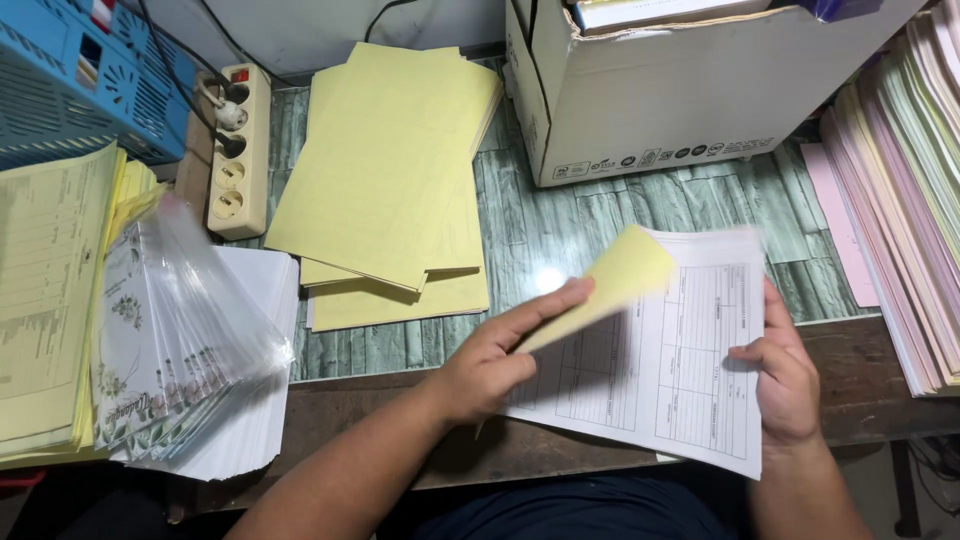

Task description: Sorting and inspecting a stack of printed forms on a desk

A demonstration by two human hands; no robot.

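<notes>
At the counter's front edge, the left hand (487,365) fingers pinch a yellow sheet (612,283); the right hand (785,380) fingers grip the white forms (680,370).

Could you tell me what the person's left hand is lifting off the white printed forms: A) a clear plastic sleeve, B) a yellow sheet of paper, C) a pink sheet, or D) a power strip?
B: the left hand pinches a yellow sheet and peels it up from the white forms, while the right hand holds the forms' right edge.
</notes>
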